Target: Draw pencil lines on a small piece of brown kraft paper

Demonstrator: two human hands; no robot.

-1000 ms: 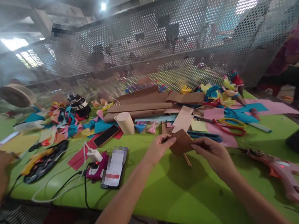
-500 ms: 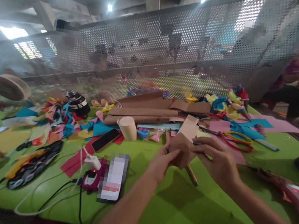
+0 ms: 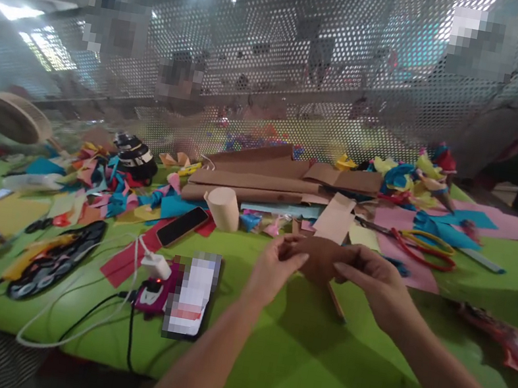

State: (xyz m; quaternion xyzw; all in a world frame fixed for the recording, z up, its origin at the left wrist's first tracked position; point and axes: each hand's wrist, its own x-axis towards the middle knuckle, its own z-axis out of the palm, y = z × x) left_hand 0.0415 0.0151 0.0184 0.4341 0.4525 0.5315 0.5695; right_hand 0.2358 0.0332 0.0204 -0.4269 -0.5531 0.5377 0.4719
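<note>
Both hands hold a small brown paper piece [image 3: 320,258] above the green bench [image 3: 309,363]. The left hand [image 3: 270,271] pinches its near edge with narrow fingers. The right hand [image 3: 371,282] closes its fingers on the other side.

brown paper piece [image 3: 322,259] | curled, pinched at both ends | held above green table [image 3: 309,363]
</note>
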